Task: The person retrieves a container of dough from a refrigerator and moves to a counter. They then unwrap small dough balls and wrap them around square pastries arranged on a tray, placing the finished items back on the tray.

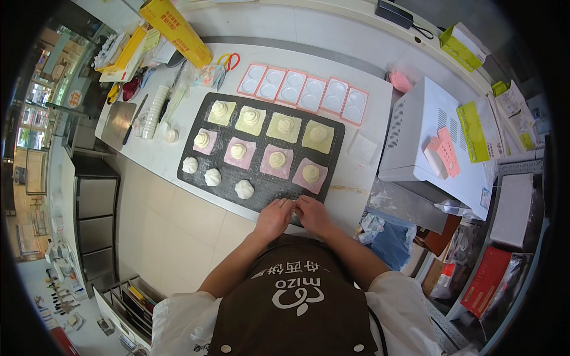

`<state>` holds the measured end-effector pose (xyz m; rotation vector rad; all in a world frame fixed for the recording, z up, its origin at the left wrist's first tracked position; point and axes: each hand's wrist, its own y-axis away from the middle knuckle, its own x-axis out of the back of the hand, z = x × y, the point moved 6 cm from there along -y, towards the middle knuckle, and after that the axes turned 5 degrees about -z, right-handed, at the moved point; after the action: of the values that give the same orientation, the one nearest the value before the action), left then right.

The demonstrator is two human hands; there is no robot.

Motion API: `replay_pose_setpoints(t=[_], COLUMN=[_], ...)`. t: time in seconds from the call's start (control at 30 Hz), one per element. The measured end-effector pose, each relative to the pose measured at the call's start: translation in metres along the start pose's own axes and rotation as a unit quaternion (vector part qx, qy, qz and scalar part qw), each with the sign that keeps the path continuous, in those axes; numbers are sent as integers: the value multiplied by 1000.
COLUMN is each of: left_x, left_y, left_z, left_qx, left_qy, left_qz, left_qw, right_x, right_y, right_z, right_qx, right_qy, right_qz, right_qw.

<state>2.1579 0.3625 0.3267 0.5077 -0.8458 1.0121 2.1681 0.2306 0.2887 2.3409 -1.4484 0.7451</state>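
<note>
A black perforated mat (213,155) lies on the white worktop. On it, a back row of pale green dough squares (311,147) and a row of pink dough squares (298,182) each carry a swirl of cream-coloured filling (277,159). Nearer are three closed white dough parcels (244,189), gathered at the top. At the mat's near edge my left hand (275,216) and my right hand (312,215) meet, fingertips pinched together over a small white piece, probably dough, mostly hidden by the fingers.
Pink-edged trays with round hollows (295,87) stand behind the mat. At left are a stack of small cups (156,111), a knife (133,122), a metal scraper plate (116,119) and scissors (232,62). A white appliance (423,120) stands right, above a lined bin (389,242).
</note>
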Motion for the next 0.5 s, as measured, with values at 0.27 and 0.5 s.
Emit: replay_pose_setpoints(t=[0.27,0.5], left_x=[-2,-14], left_y=[2,5], left_z=[-4,-16], left_qx=[13,31], left_qy=[15,21], left_qz=[18,22], left_qw=[1000,999], right_x=[-3,15], right_y=[5,19], right_z=[9,27], right_qx=[-29,-172], right_qy=[6,-52], right_qz=[-1,54], right_qw=[1000,982])
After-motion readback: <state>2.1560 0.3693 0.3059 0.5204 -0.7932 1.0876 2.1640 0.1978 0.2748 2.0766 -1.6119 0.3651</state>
